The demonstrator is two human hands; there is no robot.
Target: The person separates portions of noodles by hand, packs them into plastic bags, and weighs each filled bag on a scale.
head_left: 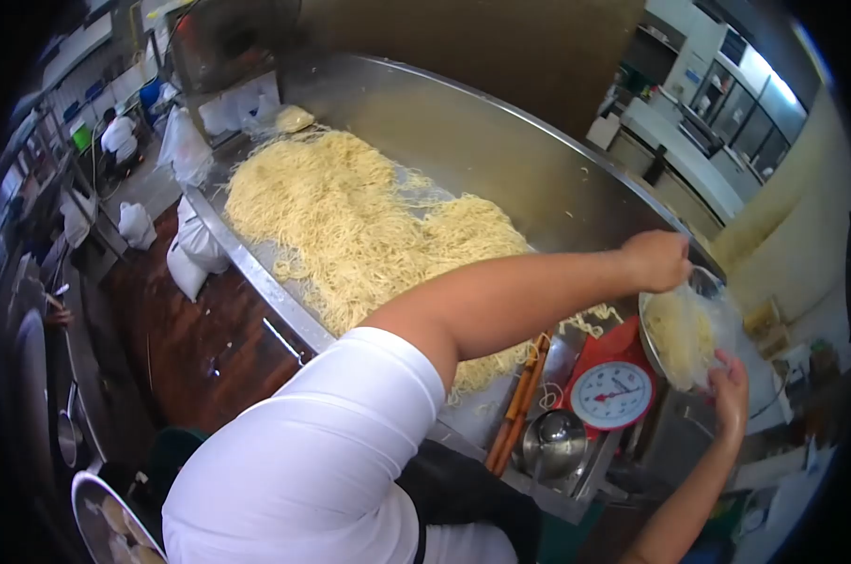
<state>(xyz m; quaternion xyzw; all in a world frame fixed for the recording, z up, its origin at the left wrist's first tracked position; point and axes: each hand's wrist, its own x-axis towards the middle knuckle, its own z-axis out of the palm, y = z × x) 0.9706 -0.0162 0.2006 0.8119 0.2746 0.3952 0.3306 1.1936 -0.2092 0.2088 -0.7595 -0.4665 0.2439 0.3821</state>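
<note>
Yellow noodles show through a clear plastic bag (684, 334), which sits in a round metal pan (647, 340) on top of a red dial scale (590, 362). At the bag's upper edge is my left hand (658, 261), closed in a fist on the plastic. Lower down on the opposite side, my right hand (727, 383) has its fingers closed on the bag's edge. A large heap of loose noodles (350, 226) spreads over the metal worktop beneath and beyond my left arm. A few strands lie beside the scale.
Two wooden rods (519, 404) and a metal bowl (553, 442) lie left of the scale. A raised metal wall (500, 141) backs the worktop. White sacks (195, 252) stand on the brown floor. Far left, a person (119, 139) is low down.
</note>
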